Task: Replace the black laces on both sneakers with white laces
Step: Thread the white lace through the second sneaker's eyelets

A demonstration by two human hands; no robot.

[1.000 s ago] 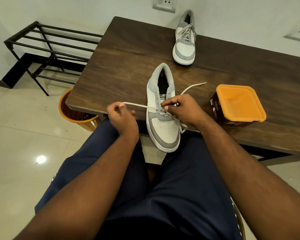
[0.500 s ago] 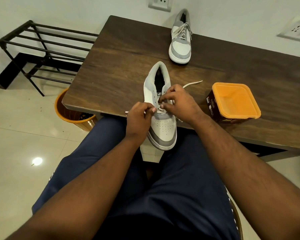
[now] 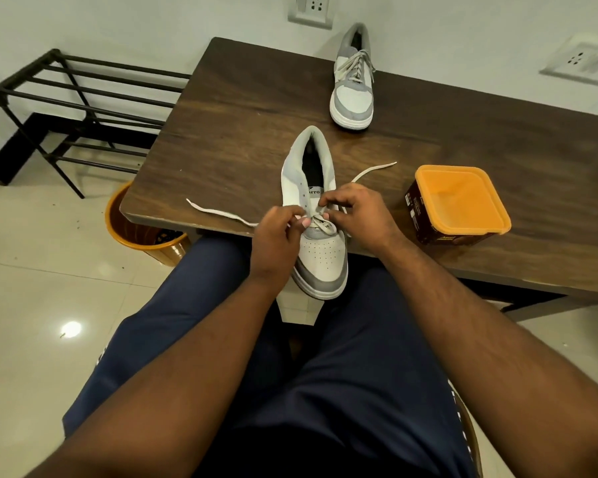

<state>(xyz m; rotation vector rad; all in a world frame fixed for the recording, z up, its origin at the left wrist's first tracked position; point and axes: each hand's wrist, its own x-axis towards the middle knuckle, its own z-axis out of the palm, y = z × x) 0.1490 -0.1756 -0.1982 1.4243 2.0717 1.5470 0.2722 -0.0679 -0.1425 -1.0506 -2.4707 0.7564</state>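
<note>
Both hands [image 3: 325, 229] pinch white lace [image 3: 221, 212] over near sneaker [image 3: 320, 250].

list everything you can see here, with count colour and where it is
near sneaker: 1, white and grey, at the table's near edge, toe overhanging toward the person
white lace: 1, threaded through the near sneaker's lowest eyelets, one end lying left on the table, the other lying right
far sneaker: 1, white and grey, already laced in white, at the table's far edge
table: 1, dark brown wood
tub: 1, brown with an orange lid, on the table right of the near sneaker
bin: 1, orange, on the floor under the table's left corner
rack: 1, black metal, on the floor at left
wall sockets: 2, white, on the wall behind the table
left hand: pinches the lace beside the near sneaker
right hand: pinches the lace over the eyelets
</note>
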